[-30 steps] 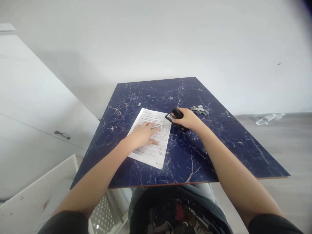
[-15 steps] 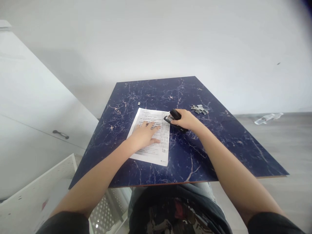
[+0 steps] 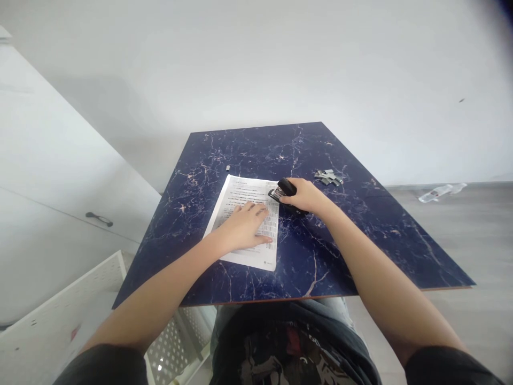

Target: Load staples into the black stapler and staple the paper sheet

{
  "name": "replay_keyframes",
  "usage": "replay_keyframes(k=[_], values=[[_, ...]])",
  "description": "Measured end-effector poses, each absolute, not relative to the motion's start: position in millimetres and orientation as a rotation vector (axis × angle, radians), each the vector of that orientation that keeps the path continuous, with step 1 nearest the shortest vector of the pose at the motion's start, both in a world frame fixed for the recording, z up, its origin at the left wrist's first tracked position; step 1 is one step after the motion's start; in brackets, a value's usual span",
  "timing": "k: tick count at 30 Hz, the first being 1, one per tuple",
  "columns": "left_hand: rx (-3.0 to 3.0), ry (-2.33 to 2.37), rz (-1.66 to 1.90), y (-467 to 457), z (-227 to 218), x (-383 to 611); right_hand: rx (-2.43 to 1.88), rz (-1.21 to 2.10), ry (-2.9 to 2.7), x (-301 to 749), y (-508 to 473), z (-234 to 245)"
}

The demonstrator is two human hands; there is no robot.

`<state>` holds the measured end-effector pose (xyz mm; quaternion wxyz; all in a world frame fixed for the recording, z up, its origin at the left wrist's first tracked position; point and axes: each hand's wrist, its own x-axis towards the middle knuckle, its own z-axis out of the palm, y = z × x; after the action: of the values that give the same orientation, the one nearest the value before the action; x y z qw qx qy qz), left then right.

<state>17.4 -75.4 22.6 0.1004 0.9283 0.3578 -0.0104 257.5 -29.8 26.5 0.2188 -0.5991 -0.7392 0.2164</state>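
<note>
Printed sheets of paper (image 3: 232, 199) lie on the dark blue marbled table. My left hand (image 3: 246, 224) rests flat on them with its fingers spread. At the paper's upper right corner, my right hand (image 3: 305, 195) is wrapped round a black stapler (image 3: 285, 187). The stapler's front end, with a silvery part, meets the paper's right edge; whether the paper is between its jaws I cannot tell. To the right of that hand is a small pile of silvery metal pieces (image 3: 328, 177). One more small silvery piece (image 3: 227, 168) lies beyond the paper's top left corner.
The blue table (image 3: 256, 147) stands against a white wall. A clear plastic bottle (image 3: 436, 193) lies on the floor to the right. At the left are a white door with a dark handle (image 3: 99, 218) and a white perforated basket (image 3: 170, 342) below the table edge.
My left hand has slid slightly to the right and toward me across the paper. My right hand stays around the stapler at nearly the same spot.
</note>
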Motion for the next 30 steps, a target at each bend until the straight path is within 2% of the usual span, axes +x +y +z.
replay_keyframes(k=[30], values=[[2.707, 1.027, -0.091, -74.9, 24.8, 13.0, -1.672, 0.589, -2.064, 255.5, -30.5, 28.4]])
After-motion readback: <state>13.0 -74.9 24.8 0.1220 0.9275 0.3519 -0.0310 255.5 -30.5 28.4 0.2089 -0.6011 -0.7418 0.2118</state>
